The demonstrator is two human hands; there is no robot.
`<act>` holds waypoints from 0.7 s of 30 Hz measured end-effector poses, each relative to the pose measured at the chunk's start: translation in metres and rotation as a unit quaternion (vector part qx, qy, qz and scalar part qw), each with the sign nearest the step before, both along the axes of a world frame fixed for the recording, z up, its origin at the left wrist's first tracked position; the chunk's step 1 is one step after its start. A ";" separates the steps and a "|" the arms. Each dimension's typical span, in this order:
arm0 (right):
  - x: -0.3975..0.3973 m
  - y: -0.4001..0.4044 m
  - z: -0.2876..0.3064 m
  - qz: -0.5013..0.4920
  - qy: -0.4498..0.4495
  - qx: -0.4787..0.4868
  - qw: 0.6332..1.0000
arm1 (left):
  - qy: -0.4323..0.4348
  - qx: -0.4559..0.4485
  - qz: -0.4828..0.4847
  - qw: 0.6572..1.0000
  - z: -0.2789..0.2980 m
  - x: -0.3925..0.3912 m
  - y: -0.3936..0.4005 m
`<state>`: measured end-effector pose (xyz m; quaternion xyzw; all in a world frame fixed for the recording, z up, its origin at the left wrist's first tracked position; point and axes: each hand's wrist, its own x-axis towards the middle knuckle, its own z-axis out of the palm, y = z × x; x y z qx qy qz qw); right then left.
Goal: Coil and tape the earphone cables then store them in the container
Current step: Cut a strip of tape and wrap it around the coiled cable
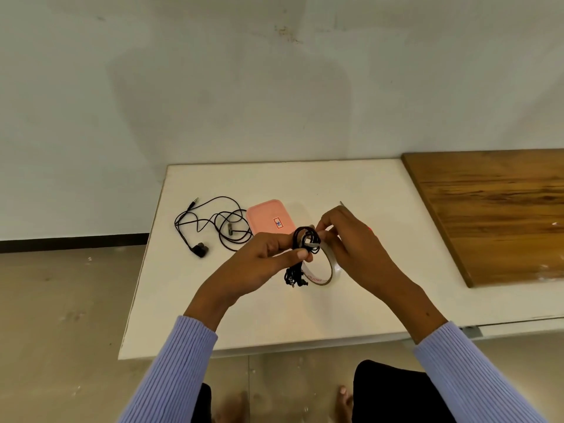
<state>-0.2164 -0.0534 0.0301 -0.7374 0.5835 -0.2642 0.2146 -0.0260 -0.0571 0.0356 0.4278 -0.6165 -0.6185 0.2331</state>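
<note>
Head view: left hand [271, 251] grips the coiled earphone cable [300, 254] while right hand [341, 236], just beside it, pinches tape from the roll [322, 270]; slack grip could let the coil spring loose.

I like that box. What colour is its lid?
Pink lid, with a small sticker, seen in the head view.
</note>
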 end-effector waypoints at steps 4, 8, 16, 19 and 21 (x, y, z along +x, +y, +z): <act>0.002 -0.001 -0.002 -0.046 -0.064 -0.005 0.997 | -0.009 -0.007 -0.025 1.000 -0.001 -0.001 0.000; 0.003 -0.001 0.000 -0.060 -0.098 0.033 0.993 | -0.003 0.025 -0.019 0.999 -0.002 -0.001 0.000; 0.009 -0.005 -0.007 -0.046 -0.028 0.012 0.998 | 0.111 0.049 0.024 0.992 0.001 -0.007 0.001; 0.011 -0.006 -0.011 -0.066 -0.036 0.031 0.997 | 0.130 0.061 0.040 0.989 -0.002 -0.008 0.000; 0.012 -0.006 -0.012 -0.087 -0.070 0.033 0.993 | 0.140 0.067 0.056 0.986 -0.003 -0.009 0.000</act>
